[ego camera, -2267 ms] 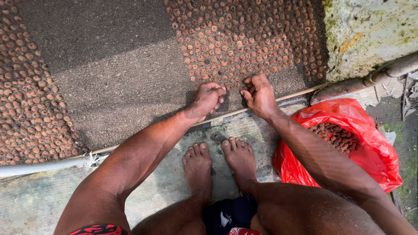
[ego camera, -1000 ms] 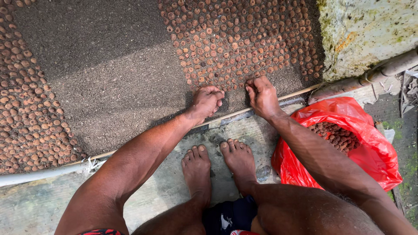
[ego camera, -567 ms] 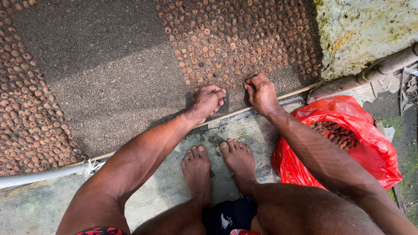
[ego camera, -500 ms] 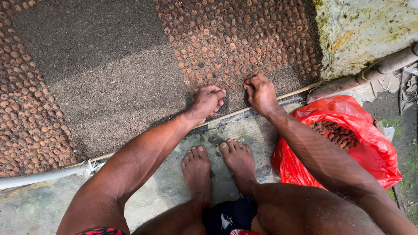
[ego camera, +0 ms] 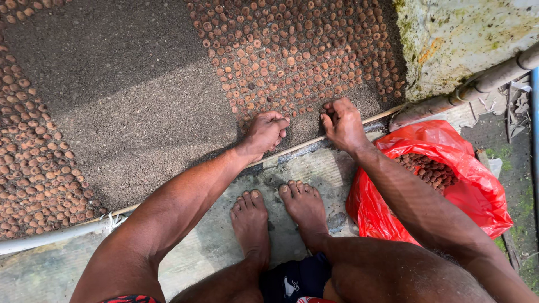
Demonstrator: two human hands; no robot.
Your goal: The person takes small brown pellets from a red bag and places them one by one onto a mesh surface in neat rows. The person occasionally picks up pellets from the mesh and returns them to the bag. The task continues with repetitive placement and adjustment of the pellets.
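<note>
I crouch at the near edge of a soil bed (ego camera: 140,112). Rows of round brown seeds (ego camera: 303,50) are pressed into the soil at upper right. My left hand (ego camera: 265,132) rests knuckles-down on the soil at the lowest seed row, fingers curled; whether it holds seeds is hidden. My right hand (ego camera: 341,123) is next to it, fingers bent onto the soil at the row's edge, contents not visible. A red plastic bag (ego camera: 460,185) of the same brown seeds (ego camera: 426,168) lies open to the right of my right forearm.
Another patch of seeds (ego camera: 33,168) covers the bed's left side, with bare soil between. A thin pipe (ego camera: 50,235) borders the bed in front. A mossy concrete block (ego camera: 466,39) and a thicker pipe (ego camera: 483,84) stand at upper right. My bare feet (ego camera: 275,219) are on concrete.
My right hand has turned from palm-up to fingers down on the soil and shifted slightly toward the seed rows. My left hand has stayed at the same spot.
</note>
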